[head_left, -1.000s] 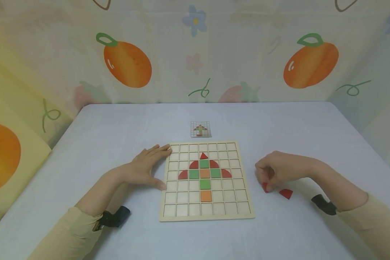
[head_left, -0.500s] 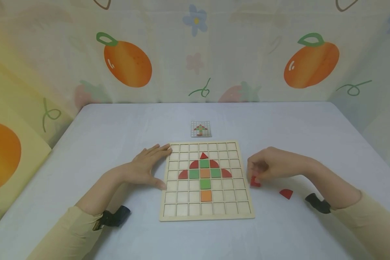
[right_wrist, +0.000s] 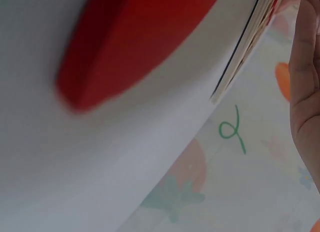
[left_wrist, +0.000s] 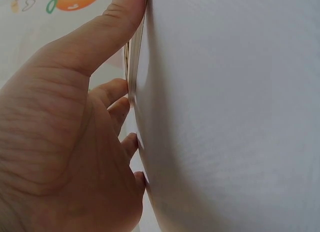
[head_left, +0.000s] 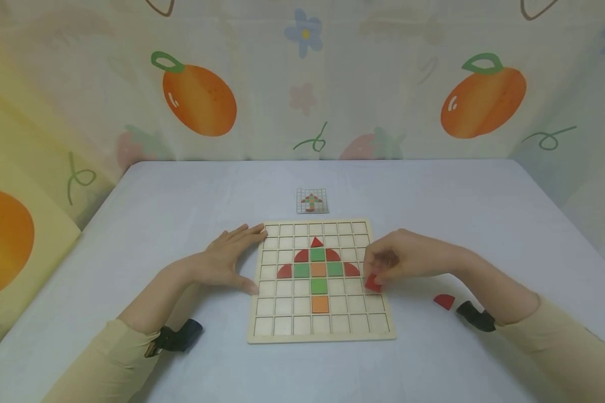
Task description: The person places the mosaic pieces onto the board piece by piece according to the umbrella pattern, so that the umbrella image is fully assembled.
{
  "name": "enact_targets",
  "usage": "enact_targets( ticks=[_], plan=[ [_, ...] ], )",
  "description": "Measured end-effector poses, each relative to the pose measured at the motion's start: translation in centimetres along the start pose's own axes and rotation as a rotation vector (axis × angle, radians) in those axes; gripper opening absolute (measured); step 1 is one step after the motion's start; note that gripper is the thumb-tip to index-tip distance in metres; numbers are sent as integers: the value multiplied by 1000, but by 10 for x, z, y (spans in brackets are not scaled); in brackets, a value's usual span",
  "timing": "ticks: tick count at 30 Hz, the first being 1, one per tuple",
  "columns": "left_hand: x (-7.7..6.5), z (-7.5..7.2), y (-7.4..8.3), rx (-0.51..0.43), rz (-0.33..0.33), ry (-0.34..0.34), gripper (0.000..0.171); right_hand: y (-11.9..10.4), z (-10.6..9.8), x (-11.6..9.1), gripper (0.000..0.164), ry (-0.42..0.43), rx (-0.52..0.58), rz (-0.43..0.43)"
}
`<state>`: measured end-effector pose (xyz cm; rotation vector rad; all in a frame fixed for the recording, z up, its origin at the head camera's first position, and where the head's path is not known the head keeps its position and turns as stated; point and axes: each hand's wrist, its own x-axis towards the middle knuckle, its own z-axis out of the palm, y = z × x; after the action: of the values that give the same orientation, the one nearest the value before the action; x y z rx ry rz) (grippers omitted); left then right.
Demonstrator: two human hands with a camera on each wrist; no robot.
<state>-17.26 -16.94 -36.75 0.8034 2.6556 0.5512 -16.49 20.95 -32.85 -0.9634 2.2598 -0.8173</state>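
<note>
A wooden grid board [head_left: 277, 324] lies on the table, bearing a red triangle [head_left: 316, 242], red quarter-round tiles [head_left: 301, 256], green squares [head_left: 319, 286] and orange squares [head_left: 320, 304]. My left hand [head_left: 219, 260] is spread along its left edge, thumb and fingertips touching it; the left wrist view shows the same hand [left_wrist: 65, 127] against the edge. Over the board's right edge, my right hand [head_left: 400, 254] pinches a red tile [head_left: 373, 282], whose full shape the fingers hide. A loose red quarter-round tile [head_left: 444, 301] lies right of the board, large in the right wrist view [right_wrist: 135, 46].
Behind the board lies a small pattern card [head_left: 312, 201] with a coloured figure on a grid. A white cloth covers the table [head_left: 206, 190]. A fruit-print curtain [head_left: 262, 84] hangs along the table's back edge.
My right hand has carried the pinched red tile leftward from the table to the board's right edge. The left hand and the loose red tile stay where they were.
</note>
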Motion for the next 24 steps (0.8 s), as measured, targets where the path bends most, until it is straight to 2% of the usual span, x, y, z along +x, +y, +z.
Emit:
enact_targets(
  ticks=[8,24],
  plan=[
    [-1,-1,1,-5,9,6,111,-13,11,17,10,8,66,-52],
    [0,1,-2,6,16,14,113,-39,30,40,13,11,63,-148]
  ],
)
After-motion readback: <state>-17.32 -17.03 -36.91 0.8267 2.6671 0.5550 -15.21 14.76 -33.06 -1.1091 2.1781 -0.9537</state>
